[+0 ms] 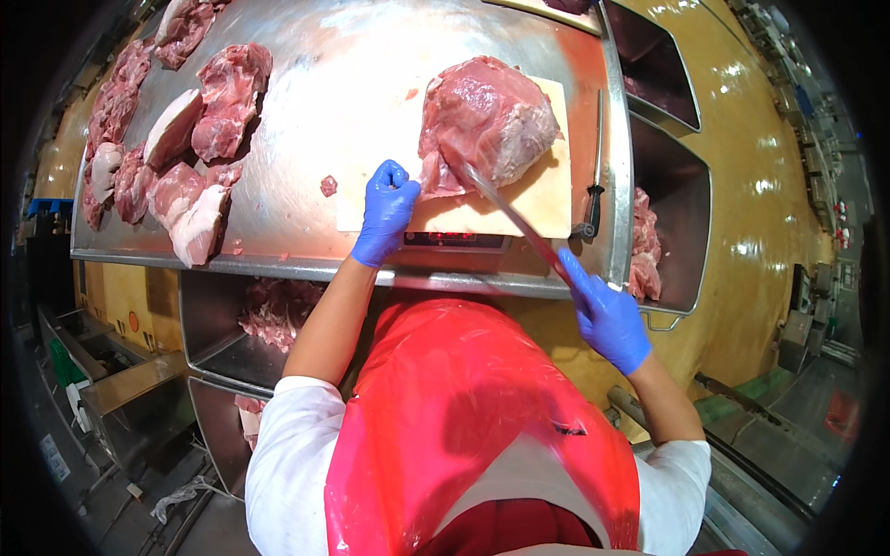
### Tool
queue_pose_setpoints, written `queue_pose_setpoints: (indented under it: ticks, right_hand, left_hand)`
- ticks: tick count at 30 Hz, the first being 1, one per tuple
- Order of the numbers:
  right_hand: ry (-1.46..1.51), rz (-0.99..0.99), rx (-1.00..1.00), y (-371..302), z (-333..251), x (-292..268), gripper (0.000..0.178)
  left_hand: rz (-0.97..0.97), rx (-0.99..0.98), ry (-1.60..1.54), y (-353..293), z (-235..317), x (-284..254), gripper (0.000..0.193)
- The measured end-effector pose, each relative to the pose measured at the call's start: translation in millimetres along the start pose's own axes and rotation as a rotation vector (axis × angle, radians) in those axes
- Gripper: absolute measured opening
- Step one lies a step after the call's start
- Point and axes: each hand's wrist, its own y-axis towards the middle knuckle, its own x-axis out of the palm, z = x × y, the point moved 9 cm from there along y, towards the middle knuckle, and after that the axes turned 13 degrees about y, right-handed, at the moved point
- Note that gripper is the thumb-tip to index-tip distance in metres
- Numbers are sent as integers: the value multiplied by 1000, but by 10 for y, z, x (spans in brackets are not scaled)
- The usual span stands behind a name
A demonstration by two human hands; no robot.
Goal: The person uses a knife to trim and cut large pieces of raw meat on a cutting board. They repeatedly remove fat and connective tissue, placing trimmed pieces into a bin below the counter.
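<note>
A large piece of raw meat [484,120] lies on the pale cutting board [547,215]. My left hand [386,211], in a blue glove, is closed at the meat's near left corner and pinches a flap of it. My right hand [607,313], also gloved in blue, is wrapped round the handle of a long knife [515,216]. The knife slants up and left, its tip end against the meat's near side, beside the flap. Its handle is mostly hidden in the glove.
Several cuts of meat [232,97] lie at the left of the metal table [297,199]. A sharpening steel [598,153] rests right of the board, and a digital scale [454,240] shows below it. Metal bins [691,222] holding meat stand to the right and below left.
</note>
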Motion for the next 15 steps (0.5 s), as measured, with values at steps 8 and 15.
queue_pose_setpoints:
  ticks: [8,15]
  right_hand:
    - [132,213,-3,1492,-537,480,82]
    - [-229,-75,112,215,-32,425,92]
  left_hand:
    - [22,185,7,2,178,63,22]
    - [-6,146,72,291,37,-428,19]
